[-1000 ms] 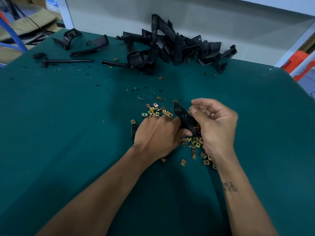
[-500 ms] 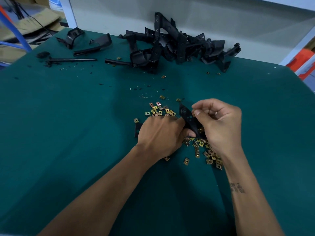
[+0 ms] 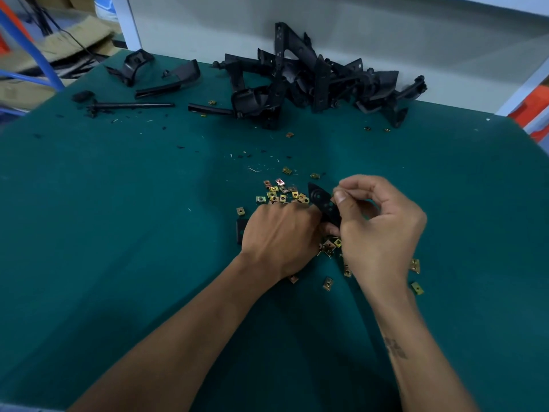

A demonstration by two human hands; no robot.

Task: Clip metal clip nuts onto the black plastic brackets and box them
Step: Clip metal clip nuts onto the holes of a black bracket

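A black plastic bracket [image 3: 322, 202] stands tilted at the middle of the green table [image 3: 118, 233]. My left hand [image 3: 282, 233] grips its lower part, fingers curled over it. My right hand [image 3: 380, 224] pinches thumb and forefinger at the bracket's right edge, near its top; whatever sits between the fingertips is too small to make out. Several gold metal clip nuts [image 3: 282, 194] lie scattered just beyond my left hand, and more clip nuts [image 3: 329, 248] lie under and around my right hand.
A heap of black plastic brackets [image 3: 312, 81] lies at the far edge against the white wall. Two loose black parts [image 3: 166, 78] and a black rod [image 3: 130, 106] lie far left. Small debris dots the cloth. A red object [image 3: 534, 105] sits beyond the right edge.
Both hands stay on the bracket. The right hand's fingertips have shifted slightly along the bracket's upper right edge. The view has tilted a little.
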